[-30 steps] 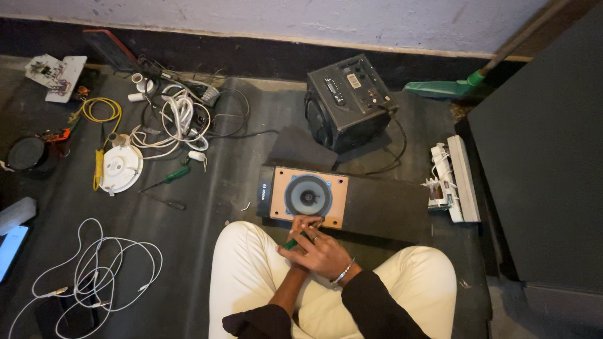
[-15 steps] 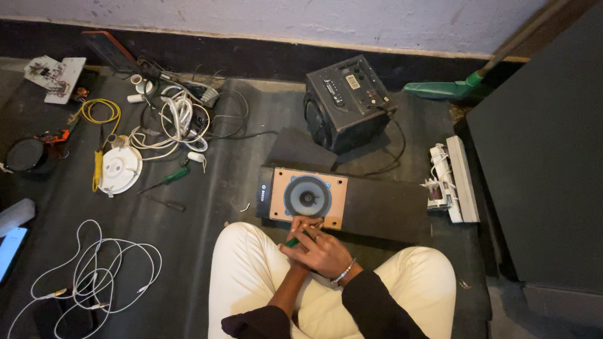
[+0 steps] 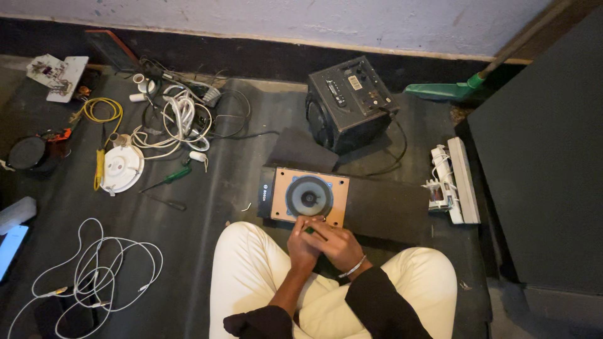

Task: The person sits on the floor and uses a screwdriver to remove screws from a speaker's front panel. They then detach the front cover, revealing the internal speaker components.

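The speaker panel (image 3: 309, 196) is light brown with a dark grey cone, the box (image 3: 350, 103) behind it is black, the trousers (image 3: 251, 276) are cream, the screwdriver (image 3: 168, 178) is green, the coiled cable (image 3: 102, 110) is yellow and the round plate (image 3: 122, 169) is white.

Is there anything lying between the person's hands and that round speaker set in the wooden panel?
Nothing visible does. Both the left hand and the right hand sit together right at the near edge of the wooden panel, just below the round speaker cone. Wires and tools lie off to the side.
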